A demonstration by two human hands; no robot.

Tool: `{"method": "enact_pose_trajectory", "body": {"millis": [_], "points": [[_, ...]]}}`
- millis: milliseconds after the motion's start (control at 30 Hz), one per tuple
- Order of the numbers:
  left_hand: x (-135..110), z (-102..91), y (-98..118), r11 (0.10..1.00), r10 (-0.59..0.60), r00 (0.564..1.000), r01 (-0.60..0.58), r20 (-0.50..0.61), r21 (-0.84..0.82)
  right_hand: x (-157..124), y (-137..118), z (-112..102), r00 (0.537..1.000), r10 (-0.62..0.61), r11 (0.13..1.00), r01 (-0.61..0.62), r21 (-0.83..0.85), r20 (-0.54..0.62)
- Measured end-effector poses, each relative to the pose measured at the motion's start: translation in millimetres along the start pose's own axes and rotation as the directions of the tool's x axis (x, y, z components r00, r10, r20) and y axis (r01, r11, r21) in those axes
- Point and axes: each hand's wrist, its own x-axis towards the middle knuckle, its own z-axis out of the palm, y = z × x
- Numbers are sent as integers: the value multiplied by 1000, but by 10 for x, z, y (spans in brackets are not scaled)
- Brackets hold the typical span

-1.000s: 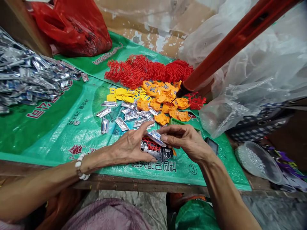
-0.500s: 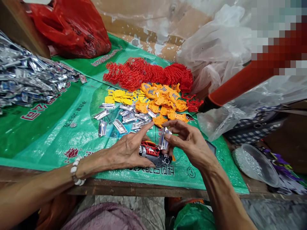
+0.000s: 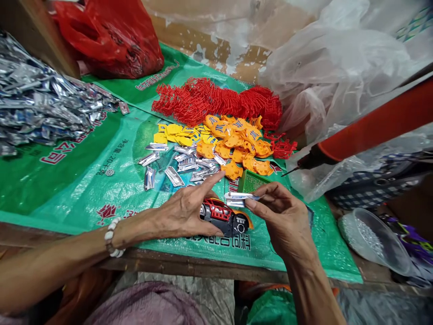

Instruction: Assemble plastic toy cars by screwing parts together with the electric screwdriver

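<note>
My left hand (image 3: pixel 187 210) is wrapped round the rear of a toy car (image 3: pixel 223 216), thumb in front and fingers behind. The car has a black body, a red lattice frame and an orange front. Between the thumb and fingers of my right hand (image 3: pixel 282 212) is a silver plastic part (image 3: pixel 240 197), held just above the car's front end. Beyond the hands lie loose silver parts (image 3: pixel 174 176), yellow parts (image 3: pixel 176 134) and orange parts (image 3: pixel 237 140). A small green basket (image 3: pixel 253 181) stands behind the silver part.
Red lattice frames (image 3: pixel 216 101) are heaped at the back. A larger silver pile (image 3: pixel 43 104) lies left, near a red bag (image 3: pixel 111 40). From the right, an orange-red screwdriver (image 3: pixel 372 122) points inward over plastic bags. A clear bowl of screws (image 3: pixel 368 239) sits at the right.
My right hand has moved slightly right, and the silver part has turned from upright to nearly level. More of the car's front and the green basket now show. The left hand keeps its grip.
</note>
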Motion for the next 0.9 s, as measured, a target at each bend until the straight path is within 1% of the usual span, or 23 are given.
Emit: {"method": "enact_pose_trajectory", "body": {"millis": [67, 133, 200, 233, 300, 367, 400, 467, 500, 533, 567, 600, 633, 667, 700, 733, 800, 833, 867, 900], "points": [[-16, -23, -23, 999, 54, 999, -54, -9, 9, -14, 22, -11, 995, 8, 997, -1, 72, -96], [-46, -36, -51, 993, 112, 994, -111, -14, 30, -8, 34, -26, 985, 13, 996, 2, 85, -170], [-89, -26, -67, 982, 176, 984, -174, -18, 71, 27, 29, -35, 980, 14, 998, -3, 58, -197], [-113, -10, -66, 972, 212, 977, -209, -17, 104, 56, 18, -30, 982, 18, 999, -11, 37, -188], [-157, 44, -43, 935, 298, 954, -293, 2, 198, 138, -24, 14, 993, 30, 999, -32, -24, -112], [-191, 116, 2, 875, 394, 918, -391, 51, 284, 244, -92, 119, 997, 52, 993, -46, -105, 56], [-204, 156, 28, 842, 436, 897, -434, 68, 320, 301, -134, 197, 985, 70, 988, -47, -145, 159], [-229, 234, 74, 768, 514, 855, -495, 71, 407, 409, -221, 401, 928, 117, 980, -50, -191, 355], [-241, 268, 89, 724, 550, 832, -519, 73, 455, 454, -260, 527, 892, 141, 978, -58, -201, 429], [-252, 296, 96, 677, 586, 806, -545, 85, 495, 491, -294, 668, 850, 169, 975, -70, -212, 498], [-263, 317, 96, 636, 612, 783, -568, 107, 522, 519, -318, 823, 799, 201, 971, -85, -224, 567], [-271, 330, 90, 605, 628, 767, -588, 131, 537, 539, -332, 991, 736, 232, 966, -100, -238, 636], [-276, 335, 78, 590, 634, 759, -599, 149, 542, 553, -334, 1168, 682, 248, 964, -104, -245, 688], [-279, 332, 64, 593, 625, 765, -594, 154, 543, 564, -327, 1349, 633, 255, 963, -99, -251, 731], [-279, 325, 48, 606, 606, 779, -582, 159, 542, 576, -313, 1526, 596, 253, 964, -85, -254, 762], [-276, 313, 34, 625, 583, 796, -567, 163, 538, 589, -296, 1690, 575, 245, 964, -61, -258, 780], [-269, 287, 12, 654, 540, 822, -546, 182, 524, 622, -267, 1933, 561, 213, 962, 21, -271, 800], [-265, 276, 5, 661, 531, 826, -544, 191, 517, 639, -263, 1993, 565, 194, 957, 71, -282, 802], [-262, 268, 0, 664, 534, 824, -546, 188, 511, 654, -267, 2002, 571, 175, 949, 119, -292, 802], [-259, 262, -3, 665, 546, 819, -552, 177, 503, 663, -281, 1959, 581, 155, 939, 165, -301, 799]]}}
